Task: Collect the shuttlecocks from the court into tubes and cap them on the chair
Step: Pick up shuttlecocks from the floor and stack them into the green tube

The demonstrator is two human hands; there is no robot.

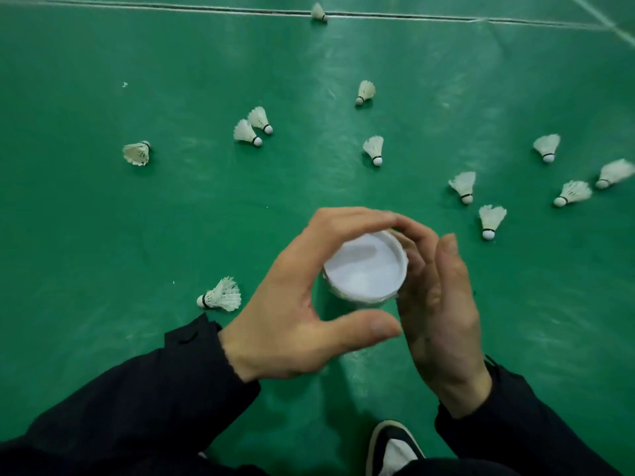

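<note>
A shuttlecock tube seen end-on shows its white cap (366, 267) in the middle of the view. My left hand (309, 297) arches over the cap, fingers curled round its far rim and thumb spread below it. My right hand (439, 304) grips the tube's right side from beneath, fingers wrapped behind it. Several white feather shuttlecocks lie on the green court: one close at the left (220, 295), a pair (252, 127) further out, one (374, 149) straight ahead, and a cluster at the right (491, 219).
A white court line (412, 16) runs across the far edge with a shuttlecock (319, 11) on it. My shoe (395, 448) shows at the bottom. Dark sleeves cover both forearms. No chair is in view.
</note>
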